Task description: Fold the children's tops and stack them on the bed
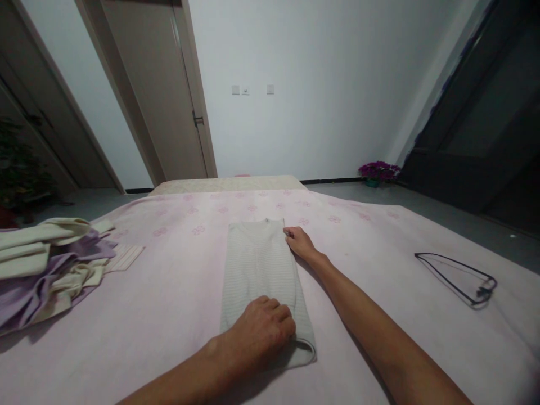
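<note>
Garment [257, 259] partly behind left grip [265, 325]

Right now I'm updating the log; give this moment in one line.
left hand: on garment's near end; right hand: at far right corner; clothes: left; black loop: right

With the garment [257, 259] as the clock's centre, flat on the sheet [177, 304], a heap of clothes [63, 264] lies on that sheet at nine o'clock and a hanger [451, 261] at three, both well apart from it. Beyond the sheet, a plant [21, 163] stands at ten, a door [152, 84] at eleven, wall plates [235, 90] at twelve, and flowers [377, 170] between one and two.
</note>
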Demonstrator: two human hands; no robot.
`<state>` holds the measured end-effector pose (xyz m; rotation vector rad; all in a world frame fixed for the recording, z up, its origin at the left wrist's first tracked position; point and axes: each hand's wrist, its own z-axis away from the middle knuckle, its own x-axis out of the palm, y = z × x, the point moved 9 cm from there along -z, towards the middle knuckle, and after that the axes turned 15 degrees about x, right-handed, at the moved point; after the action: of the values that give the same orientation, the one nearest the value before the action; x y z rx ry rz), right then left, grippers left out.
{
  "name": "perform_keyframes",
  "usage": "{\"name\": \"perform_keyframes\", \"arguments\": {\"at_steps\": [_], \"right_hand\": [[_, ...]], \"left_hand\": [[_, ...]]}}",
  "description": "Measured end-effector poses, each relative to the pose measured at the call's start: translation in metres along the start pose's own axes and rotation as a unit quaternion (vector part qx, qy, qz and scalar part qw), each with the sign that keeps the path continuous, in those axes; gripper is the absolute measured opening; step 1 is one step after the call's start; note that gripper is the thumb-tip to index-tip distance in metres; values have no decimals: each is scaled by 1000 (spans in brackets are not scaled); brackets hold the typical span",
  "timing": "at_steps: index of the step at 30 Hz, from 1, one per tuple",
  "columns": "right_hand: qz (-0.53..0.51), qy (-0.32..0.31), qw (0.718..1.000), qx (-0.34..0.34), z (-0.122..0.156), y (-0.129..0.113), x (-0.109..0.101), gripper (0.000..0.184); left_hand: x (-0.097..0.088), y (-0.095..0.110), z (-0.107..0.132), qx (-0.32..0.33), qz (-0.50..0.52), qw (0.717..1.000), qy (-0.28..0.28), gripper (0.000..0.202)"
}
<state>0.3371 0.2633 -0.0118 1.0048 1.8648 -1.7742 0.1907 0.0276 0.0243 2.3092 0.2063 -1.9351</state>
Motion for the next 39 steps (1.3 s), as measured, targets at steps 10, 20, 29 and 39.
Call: {"name": "perform_keyframes", "arguments": {"at_steps": [10,20,29,39], "right_hand": [[13,13,999,-40,22,0,0,39],[97,-14,990,-100,44,-18,14,40],[179,34,979,-88,39,-33,6,48],[191,43,981,-7,-15,-41,0,53]], "left_hand": [[11,20,-17,-21,59,997,38,7],[4,19,-10,-7,127,991,50,6],[-39,-41,25,-82,162,959,218,23],[-26,-115,40,-190,57,947,251,21]]}}
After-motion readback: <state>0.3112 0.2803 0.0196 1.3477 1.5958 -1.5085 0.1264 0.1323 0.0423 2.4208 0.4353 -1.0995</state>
